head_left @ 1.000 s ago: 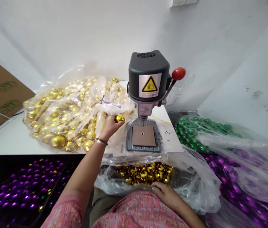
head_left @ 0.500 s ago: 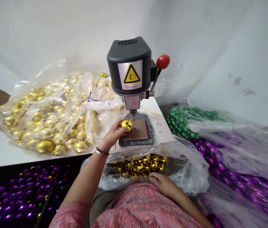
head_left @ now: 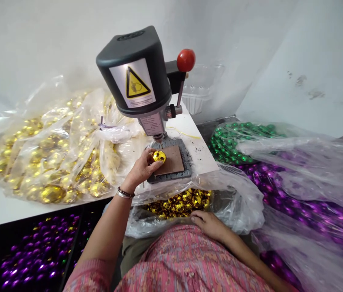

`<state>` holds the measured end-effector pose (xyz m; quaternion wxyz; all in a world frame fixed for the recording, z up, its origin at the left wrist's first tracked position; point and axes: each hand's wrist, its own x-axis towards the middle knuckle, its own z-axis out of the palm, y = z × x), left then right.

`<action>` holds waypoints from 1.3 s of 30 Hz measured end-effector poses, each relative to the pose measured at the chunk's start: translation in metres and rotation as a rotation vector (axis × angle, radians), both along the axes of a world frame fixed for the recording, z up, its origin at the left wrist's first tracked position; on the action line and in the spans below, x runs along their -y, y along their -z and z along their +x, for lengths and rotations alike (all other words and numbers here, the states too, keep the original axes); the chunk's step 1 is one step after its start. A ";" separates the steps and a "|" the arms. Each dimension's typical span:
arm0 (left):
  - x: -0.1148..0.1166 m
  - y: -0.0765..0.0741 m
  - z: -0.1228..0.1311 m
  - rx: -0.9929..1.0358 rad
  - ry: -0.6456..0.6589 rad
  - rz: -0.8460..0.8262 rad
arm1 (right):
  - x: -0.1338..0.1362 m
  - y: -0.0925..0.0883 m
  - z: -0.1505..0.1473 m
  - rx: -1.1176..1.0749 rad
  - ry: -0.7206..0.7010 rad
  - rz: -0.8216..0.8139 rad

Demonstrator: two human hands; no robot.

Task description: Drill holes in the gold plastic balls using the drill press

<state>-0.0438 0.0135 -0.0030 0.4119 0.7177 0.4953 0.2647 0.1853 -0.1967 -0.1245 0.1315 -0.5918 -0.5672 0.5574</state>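
A faceted gold ball (head_left: 159,157) is pinched in my left hand (head_left: 142,167), over the left part of the brown plate (head_left: 174,161) on the base of a small drill press (head_left: 138,77). The drill's tip is just above and behind the ball; whether they touch I cannot tell. My right hand (head_left: 209,225) rests at my lap on the near edge of a clear plastic bag (head_left: 238,202) of gold beads (head_left: 186,202). Its thumb and part of the fingers show, and the other fingertips are hidden.
Large plastic bags of gold balls (head_left: 52,162) cover the table's left side. The press's red-knobbed lever (head_left: 185,60) sticks out right. Green beads (head_left: 241,140) and purple beads (head_left: 296,202) lie in plastic at the right. Purple beads (head_left: 40,251) fill a dark tray at lower left.
The view has shifted and tilted, so the press appears further left and leaning. My left hand still holds the gold ball, now closer under the drill tip. My right hand stays at the bag.
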 end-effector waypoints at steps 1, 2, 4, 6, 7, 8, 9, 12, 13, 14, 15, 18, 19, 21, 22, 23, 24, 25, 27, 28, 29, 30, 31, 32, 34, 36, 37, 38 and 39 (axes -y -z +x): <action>-0.002 -0.002 0.001 -0.033 -0.002 0.005 | 0.000 0.000 0.000 -0.002 0.007 0.003; -0.004 -0.004 0.002 -0.062 -0.004 0.009 | 0.001 -0.001 0.000 -0.003 0.012 0.006; -0.008 -0.007 0.005 -0.090 -0.003 0.008 | 0.000 -0.002 0.000 -0.003 0.021 0.008; -0.012 -0.009 0.007 -0.063 0.008 -0.001 | 0.000 -0.003 0.001 -0.004 0.025 0.009; -0.013 -0.009 0.007 -0.035 0.016 -0.014 | 0.000 -0.003 0.001 -0.006 0.027 0.009; -0.013 -0.008 0.007 -0.007 0.024 -0.033 | 0.000 -0.003 0.001 -0.008 0.029 0.009; -0.013 -0.008 0.007 0.017 0.025 -0.052 | 0.000 -0.003 0.001 -0.011 0.031 0.008; -0.013 -0.003 0.006 0.044 -0.006 -0.070 | 0.000 -0.002 0.002 -0.024 0.031 0.004; -0.013 -0.001 0.006 0.042 -0.017 -0.053 | 0.000 -0.001 0.002 -0.028 0.030 0.002; -0.013 0.000 0.006 0.037 -0.023 -0.031 | 0.000 0.000 0.003 -0.032 0.030 0.000; -0.012 0.001 0.007 0.027 -0.023 -0.009 | 0.000 0.001 0.003 -0.035 0.030 -0.001; -0.011 -0.001 0.012 -0.026 -0.025 0.044 | 0.000 0.004 0.003 -0.036 0.030 -0.008; -0.009 -0.003 0.014 -0.052 -0.028 0.056 | 0.000 0.005 0.003 -0.036 0.029 -0.010; -0.007 -0.010 0.021 -0.103 -0.033 0.072 | 0.000 0.008 0.003 -0.035 0.028 -0.014; -0.006 -0.014 0.024 -0.128 -0.027 0.071 | 0.001 0.009 0.003 -0.034 0.028 -0.014; -0.005 -0.018 0.028 -0.151 -0.021 0.065 | 0.001 0.010 0.003 -0.033 0.029 -0.013; -0.004 -0.021 0.031 -0.169 -0.015 0.055 | 0.001 0.010 0.003 -0.031 0.031 -0.010; -0.003 -0.024 0.034 -0.180 -0.011 0.039 | 0.001 0.011 0.003 -0.028 0.032 -0.006; -0.004 -0.026 0.037 -0.185 -0.008 0.002 | 0.002 0.010 0.004 -0.018 0.034 0.012; -0.005 -0.025 0.037 -0.175 -0.011 -0.013 | 0.002 0.008 0.004 -0.010 0.034 0.027; -0.005 -0.024 0.037 -0.158 -0.012 -0.025 | 0.003 0.005 0.004 0.000 0.035 0.047; -0.006 -0.021 0.036 -0.138 -0.016 -0.034 | 0.003 0.001 0.004 0.013 0.036 0.070; -0.007 -0.018 0.035 -0.115 -0.022 -0.041 | 0.004 -0.004 0.005 0.027 0.038 0.095; -0.008 -0.014 0.034 -0.091 -0.027 -0.045 | 0.004 -0.011 0.007 0.040 0.039 0.121; -0.009 -0.006 0.032 -0.048 -0.032 -0.051 | 0.001 -0.031 0.016 0.051 0.033 0.176; -0.010 0.000 0.032 -0.017 -0.027 -0.054 | -0.006 -0.059 0.029 0.035 0.012 0.236; -0.010 0.003 0.031 -0.001 -0.022 -0.051 | -0.013 -0.076 0.038 0.020 -0.003 0.266; -0.009 0.004 0.031 0.016 -0.020 -0.043 | -0.021 -0.093 0.046 0.014 -0.003 0.301; -0.009 0.006 0.031 0.031 -0.019 -0.033 | -0.031 -0.112 0.054 0.014 0.008 0.343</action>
